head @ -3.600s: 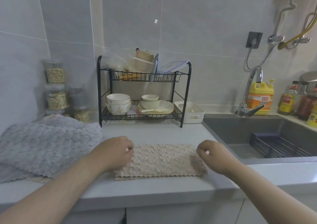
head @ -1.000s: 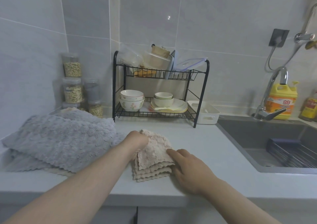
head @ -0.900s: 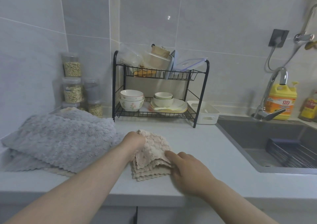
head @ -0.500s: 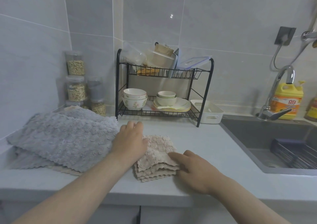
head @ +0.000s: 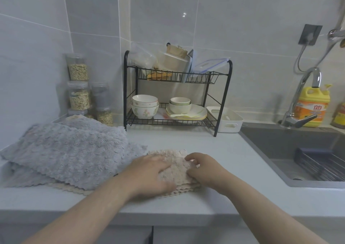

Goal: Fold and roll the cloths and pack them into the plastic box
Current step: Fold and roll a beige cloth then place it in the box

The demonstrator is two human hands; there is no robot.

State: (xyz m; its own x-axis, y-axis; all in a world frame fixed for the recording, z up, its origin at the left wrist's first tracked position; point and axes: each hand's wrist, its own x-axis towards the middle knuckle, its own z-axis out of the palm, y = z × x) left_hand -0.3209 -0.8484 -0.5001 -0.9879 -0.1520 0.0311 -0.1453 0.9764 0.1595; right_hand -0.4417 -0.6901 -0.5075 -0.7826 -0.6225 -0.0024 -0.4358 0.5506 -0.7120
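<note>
Both hands work the folded beige cloth (head: 175, 171), left hand (head: 151, 172) pressing flat with released fingers, right hand (head: 203, 169) pinching its edge; careless rolling could spring the layers loose.

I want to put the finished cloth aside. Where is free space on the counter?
Bare counter lies between the beige cloth and the sink, and before the dish rack. The left is crowded: grey cloths, jars.
</note>
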